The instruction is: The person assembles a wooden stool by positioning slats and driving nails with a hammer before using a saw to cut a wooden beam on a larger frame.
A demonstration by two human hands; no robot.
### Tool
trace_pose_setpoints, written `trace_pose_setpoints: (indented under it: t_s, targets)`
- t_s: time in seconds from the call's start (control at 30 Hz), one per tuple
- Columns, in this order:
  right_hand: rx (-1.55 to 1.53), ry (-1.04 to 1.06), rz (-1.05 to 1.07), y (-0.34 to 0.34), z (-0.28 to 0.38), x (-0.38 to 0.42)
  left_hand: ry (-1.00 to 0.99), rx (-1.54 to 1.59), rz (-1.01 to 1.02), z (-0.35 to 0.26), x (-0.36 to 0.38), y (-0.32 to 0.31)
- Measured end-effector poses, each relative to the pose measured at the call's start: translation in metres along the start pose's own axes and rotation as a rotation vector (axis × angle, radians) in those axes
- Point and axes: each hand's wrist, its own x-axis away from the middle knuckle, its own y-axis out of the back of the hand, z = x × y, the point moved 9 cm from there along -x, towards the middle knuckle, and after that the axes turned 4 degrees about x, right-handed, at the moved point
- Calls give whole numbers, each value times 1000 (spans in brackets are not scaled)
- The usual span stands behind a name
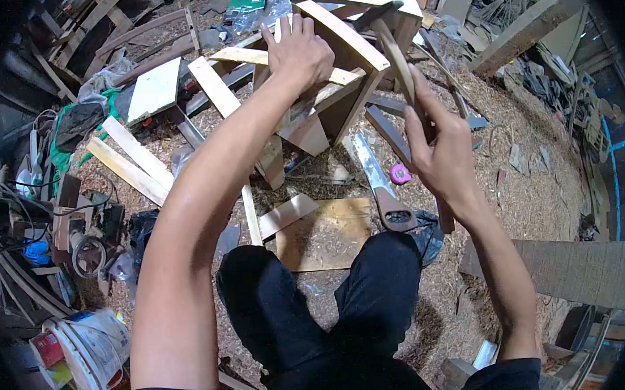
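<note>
My right hand (443,142) is wrapped round the wooden handle of a hammer (395,55). The dark hammer head is raised at the corner of a wooden frame (345,33) made of pale boards. My left hand (299,54) rests over a pale wooden slat (241,55) that runs across the frame, its fingers bent over the far side and their tips hidden. Below the frame a handsaw (393,207) lies on the ground beside a pink tape measure (399,174).
Wood shavings cover the ground. Loose pale strips (133,164) lie at the left, near a white board (155,90). A square wooden board (329,230) lies before my knees. A white bucket (88,352) stands lower left; a plank (564,268) is at the right.
</note>
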Motion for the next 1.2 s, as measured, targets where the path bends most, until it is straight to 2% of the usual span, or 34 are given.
trace_pose_setpoints:
  t_s: [0.03,0.07,0.17,0.2,0.23,0.3,0.33,0.43,0.47,0.5,0.57,0.6,0.7,0.73,0.77,0.83,0.87,0.97,1.0,1.03,1.1,1.17,1.2]
  targets:
    - [-33,39,-32,-3,-2,3,16,30,19,2,1,-1]
    - [58,88,76,-21,-13,7,-12,-40,86,1,0,-4]
    - [22,16,88,-7,-6,-1,51,11,-6,2,-1,1]
    - [41,-75,53,0,-7,-2,45,18,34,1,-1,1]
    - [46,-76,53,-2,-10,-2,45,22,33,0,-3,-1]
    - [-47,74,-122,1,-6,5,34,49,-6,1,-1,-2]
    - [34,19,124,-24,-14,9,29,60,-28,3,1,-1]
    - [37,121,72,-9,3,-1,47,24,-7,5,1,-2]
    - [42,-19,108,-2,-1,-1,42,24,-7,4,0,-2]
    - [45,-24,108,-5,-1,1,41,40,5,3,-2,-2]
    - [-72,-39,-121,7,-5,5,47,67,35,3,-1,0]
    - [31,65,88,-20,-16,8,53,74,54,4,-1,-1]
    - [83,122,48,-11,-11,8,66,73,13,5,-2,-1]
    - [41,-80,117,-8,-14,6,72,72,62,6,-3,-4]
    - [44,-85,112,-11,-16,7,65,76,60,3,-4,-5]
    - [-62,113,-112,-3,-8,9,68,42,14,4,-2,-3]
    - [12,117,35,-22,-17,12,69,41,22,3,2,-5]
    - [32,20,105,-12,-14,5,75,29,-10,6,-2,-6]
    - [48,-57,95,-2,-4,4,98,63,68,7,-4,-7]
    - [50,-59,95,-4,-7,4,97,66,69,6,-4,-1]
    - [-37,-27,158,-23,-14,9,78,47,220,3,-2,-4]
    - [-8,95,69,-23,-13,15,134,151,151,5,-4,-4]
    - [-27,67,88,-20,-14,14,129,180,48,6,-4,-5]
